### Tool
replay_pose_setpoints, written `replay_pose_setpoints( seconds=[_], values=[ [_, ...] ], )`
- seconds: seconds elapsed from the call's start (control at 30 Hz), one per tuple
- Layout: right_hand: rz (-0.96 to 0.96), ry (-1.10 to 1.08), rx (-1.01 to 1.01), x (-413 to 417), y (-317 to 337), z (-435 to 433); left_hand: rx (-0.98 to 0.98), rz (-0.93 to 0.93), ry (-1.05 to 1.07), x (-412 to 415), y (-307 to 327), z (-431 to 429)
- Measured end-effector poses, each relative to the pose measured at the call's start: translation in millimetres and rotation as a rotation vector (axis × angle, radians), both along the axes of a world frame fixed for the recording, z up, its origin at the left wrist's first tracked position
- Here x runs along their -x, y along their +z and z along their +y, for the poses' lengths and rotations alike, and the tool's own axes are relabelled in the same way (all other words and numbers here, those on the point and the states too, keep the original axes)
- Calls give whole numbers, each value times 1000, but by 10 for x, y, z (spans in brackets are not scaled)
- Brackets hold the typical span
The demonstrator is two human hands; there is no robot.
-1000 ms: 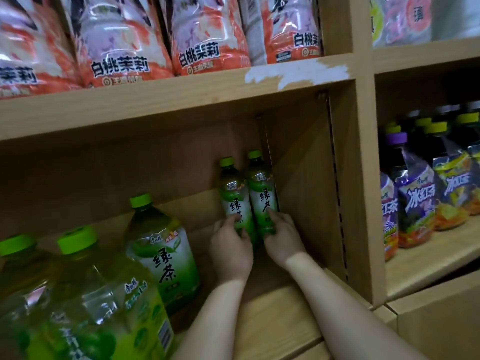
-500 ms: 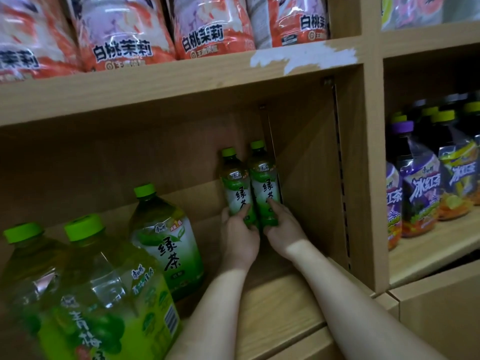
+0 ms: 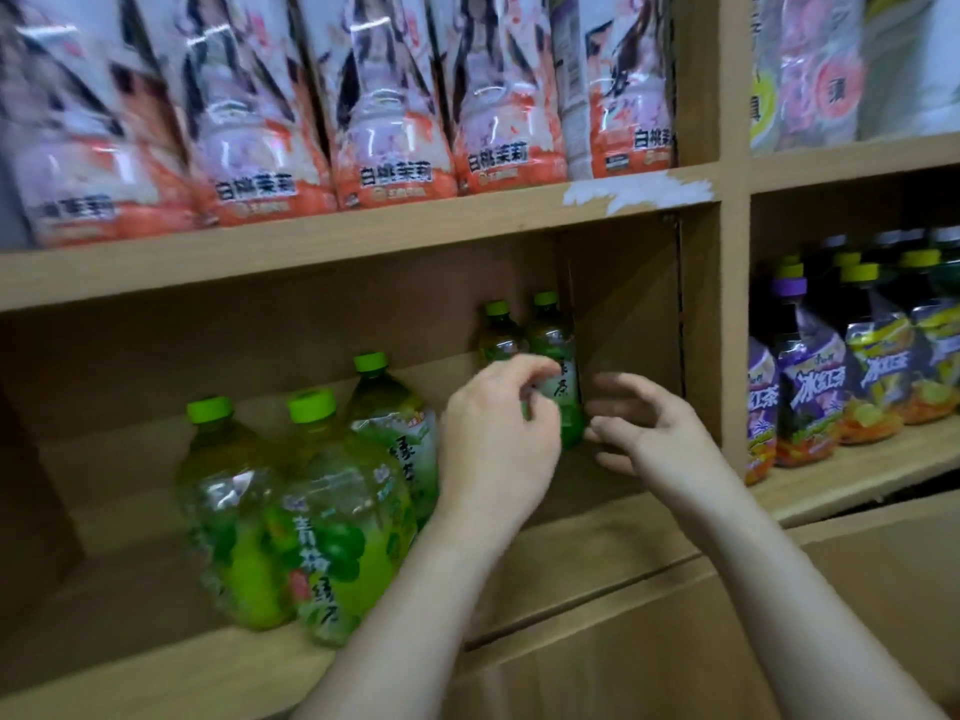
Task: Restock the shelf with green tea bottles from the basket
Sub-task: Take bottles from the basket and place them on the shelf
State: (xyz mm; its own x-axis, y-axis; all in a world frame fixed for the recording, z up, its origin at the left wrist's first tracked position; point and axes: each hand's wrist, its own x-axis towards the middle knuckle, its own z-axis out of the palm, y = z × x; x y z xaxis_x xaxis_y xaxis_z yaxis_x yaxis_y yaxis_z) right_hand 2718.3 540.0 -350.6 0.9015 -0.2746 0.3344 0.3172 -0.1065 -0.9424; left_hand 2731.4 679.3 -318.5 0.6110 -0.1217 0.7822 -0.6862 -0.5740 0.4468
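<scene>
Two small green tea bottles with green caps stand upright side by side at the back right corner of the middle shelf [image 3: 597, 537]: the left bottle [image 3: 497, 337] and the right bottle [image 3: 556, 356]. My left hand [image 3: 498, 439] hovers in front of the left bottle with loosely curled fingers that grip nothing, and it hides that bottle's lower half. My right hand [image 3: 644, 428] is just right of the right bottle, fingers relaxed and spread, apart from it. The basket is out of view.
Three large green-capped bottles [image 3: 332, 511] crowd the shelf's left part. Pink and orange drink packs [image 3: 395, 122] fill the shelf above. A wooden divider [image 3: 701, 330] bounds the bay on the right, and beyond it stand purple and yellow iced tea bottles [image 3: 815, 387].
Both hands have let go of the two small bottles and drawn back toward me. The bottles stay upright in the corner. The camera has shifted right and upward.
</scene>
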Motion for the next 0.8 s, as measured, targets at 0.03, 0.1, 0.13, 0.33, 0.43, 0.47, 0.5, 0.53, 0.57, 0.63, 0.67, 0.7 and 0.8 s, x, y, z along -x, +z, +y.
replay_pose_setpoints(
  seconds=[0.03,0.1,0.13,0.33,0.43,0.47,0.5,0.53,0.57,0.63,0.67,0.7,0.8],
  values=[
    [-2,38,-16,81,-4,70,10,-14,-24,142,-29,159],
    [-8,136,31,259,16,249,64,41,-83,395,-78,500],
    [-16,188,74,328,32,357,99,69,-98,490,-93,680],
    [-66,245,437,389,-42,1179,292,3,75,610,-201,1628],
    [-32,159,501,236,-194,1536,305,41,214,491,-335,1929],
    [-11,105,516,207,-236,1638,291,75,268,437,-389,2021],
    [-8,45,523,195,-268,1735,272,113,315,377,-442,2108],
    [-26,-20,534,201,-290,1821,253,156,354,317,-491,2181],
    [-63,-92,552,213,-309,1899,240,211,375,263,-533,2243],
    [-149,-255,619,226,-338,2042,243,331,362,185,-591,2312],
    [-177,-328,648,218,-345,2105,252,381,339,152,-614,2322],
    [-185,-380,673,196,-345,2166,262,416,315,116,-632,2318],
    [-117,-413,726,109,-341,2284,276,450,287,-13,-663,2295]
  ],
)
